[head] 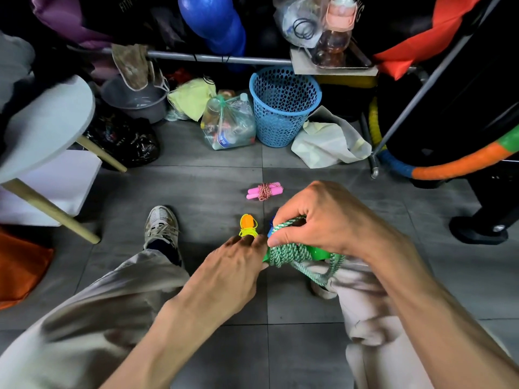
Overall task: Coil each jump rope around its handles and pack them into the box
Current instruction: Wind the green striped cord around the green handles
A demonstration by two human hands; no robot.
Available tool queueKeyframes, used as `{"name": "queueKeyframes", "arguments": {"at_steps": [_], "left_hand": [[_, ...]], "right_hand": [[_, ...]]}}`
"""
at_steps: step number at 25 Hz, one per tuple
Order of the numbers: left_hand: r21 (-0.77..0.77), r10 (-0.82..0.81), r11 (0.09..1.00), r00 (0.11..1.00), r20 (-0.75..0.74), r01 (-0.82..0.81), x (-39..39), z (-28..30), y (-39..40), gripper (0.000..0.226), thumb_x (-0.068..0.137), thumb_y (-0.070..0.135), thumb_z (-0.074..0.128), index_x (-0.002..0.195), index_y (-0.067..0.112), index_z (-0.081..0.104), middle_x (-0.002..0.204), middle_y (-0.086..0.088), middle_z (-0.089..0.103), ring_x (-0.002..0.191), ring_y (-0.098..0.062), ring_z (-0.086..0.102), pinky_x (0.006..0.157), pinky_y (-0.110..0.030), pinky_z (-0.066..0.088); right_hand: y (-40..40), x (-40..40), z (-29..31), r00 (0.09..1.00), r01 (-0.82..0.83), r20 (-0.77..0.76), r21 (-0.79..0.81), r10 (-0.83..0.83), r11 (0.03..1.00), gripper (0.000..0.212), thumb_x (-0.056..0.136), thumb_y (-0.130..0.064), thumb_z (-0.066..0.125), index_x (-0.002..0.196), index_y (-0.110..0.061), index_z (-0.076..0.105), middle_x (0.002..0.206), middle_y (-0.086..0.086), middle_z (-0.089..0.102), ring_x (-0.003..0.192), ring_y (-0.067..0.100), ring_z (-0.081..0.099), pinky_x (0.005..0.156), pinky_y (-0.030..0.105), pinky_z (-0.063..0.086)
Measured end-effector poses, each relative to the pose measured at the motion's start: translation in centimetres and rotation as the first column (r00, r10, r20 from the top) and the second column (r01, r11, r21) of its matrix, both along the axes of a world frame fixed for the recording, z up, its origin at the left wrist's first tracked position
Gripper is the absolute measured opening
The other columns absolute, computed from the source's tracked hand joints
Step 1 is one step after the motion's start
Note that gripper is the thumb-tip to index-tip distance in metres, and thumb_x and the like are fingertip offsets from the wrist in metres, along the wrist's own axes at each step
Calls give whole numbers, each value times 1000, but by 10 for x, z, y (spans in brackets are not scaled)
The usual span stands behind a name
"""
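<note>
1. Your left hand (236,269) grips the green handles (317,252), steadying them above your lap.
2. Your right hand (323,217) pinches the green rope (292,252), guiding another wrap.
3. The pink rope bundle (264,191) lies coiled on the floor (210,189), ready for packing.

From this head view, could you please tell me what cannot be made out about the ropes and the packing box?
- Box: none shows anywhere in the head view.
- Green rope's handles: mostly covered by the coils and the right hand.
- Blue item behind the right hand: only a sliver shows.
- Left hand: its fingertips are blurred, so its grip on the green handles is unclear.
- Orange-handled rope: near end hidden by the left hand.
</note>
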State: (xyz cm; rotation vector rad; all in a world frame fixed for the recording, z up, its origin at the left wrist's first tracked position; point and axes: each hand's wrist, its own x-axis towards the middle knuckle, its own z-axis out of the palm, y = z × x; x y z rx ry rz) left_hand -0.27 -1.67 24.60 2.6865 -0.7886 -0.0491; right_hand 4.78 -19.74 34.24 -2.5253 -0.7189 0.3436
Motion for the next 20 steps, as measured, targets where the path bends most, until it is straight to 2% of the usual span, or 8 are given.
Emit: {"name": "queueKeyframes", "arguments": {"at_steps": [3, 6, 8, 11, 14, 15, 17, 20], "left_hand": [[11, -122, 992, 992, 24, 122, -4, 7, 10, 37, 75, 19, 79, 104, 16, 55, 82, -3, 63, 72, -26, 64, 58, -36, 56], [-48, -219, 975, 974, -51, 217, -9, 19, 13, 25, 90, 33, 60, 109, 17, 58, 99, -2, 67, 94, -23, 64, 78, -37, 56], [-146, -241, 962, 968, -66, 230, -8, 31, 17, 32, 94, 39, 45, 113, 16, 56, 108, 1, 65, 102, -17, 60, 88, -29, 48], [-207, -292, 940, 954, -69, 273, -7, 44, 20, 31, 96, 38, 41, 109, 14, 56, 109, 2, 63, 103, -18, 57, 91, -29, 46], [-262, -319, 918, 947, -45, 297, -8, 50, 23, 14, 98, 31, 43, 101, 18, 48, 102, 6, 55, 96, -16, 54, 90, -24, 44], [-268, -316, 917, 948, -38, 295, -7, 50, 26, 10, 97, 29, 45, 99, 20, 46, 99, 8, 52, 93, -15, 52, 87, -22, 43], [-232, -302, 930, 953, -38, 285, -4, 48, 30, 7, 97, 28, 46, 98, 22, 44, 98, 10, 49, 93, -14, 50, 83, -29, 47], [-81, -266, 962, 962, -56, 261, -1, 35, 33, 10, 97, 29, 44, 102, 21, 47, 105, 7, 52, 100, -18, 51, 81, -40, 51]], "right_hand": [[-5, -1, 2, 995, -17, -103, 33, 21, 999, 20, 70, -43, 83, 81, -28, 80, 47, -32, 50, 60, -28, 44, 59, 2, 33], [-8, -3, -1, 972, -34, -229, 108, 58, 994, 18, 69, -39, 85, 69, -22, 77, 50, -9, 57, 48, -1, 44, 50, 11, 30], [-11, 0, 0, 942, -1, -326, 247, 83, 969, 18, 71, -31, 84, 63, -18, 74, 52, 6, 56, 51, 1, 41, 50, 10, 30], [-16, 4, 5, 872, 29, -464, 368, 157, 929, 16, 71, -26, 80, 66, -12, 74, 56, 14, 56, 53, 7, 45, 50, 19, 33], [-21, 6, 5, 813, 71, -548, 429, 197, 901, 16, 71, -17, 82, 70, -4, 74, 62, 16, 59, 56, 13, 50, 50, 21, 37], [-23, 6, 5, 799, 93, -571, 427, 188, 900, 18, 71, -18, 82, 73, -2, 73, 65, 17, 61, 58, 16, 51, 51, 23, 38], [-27, 7, 2, 787, 83, -594, 369, 166, 926, 25, 73, -25, 81, 80, -2, 74, 69, 22, 64, 62, 19, 53, 55, 29, 40], [-31, 9, -5, 756, 45, -646, 218, 109, 975, 29, 78, -34, 79, 89, -7, 76, 84, 31, 65, 69, 25, 52, 60, 38, 41]]}}
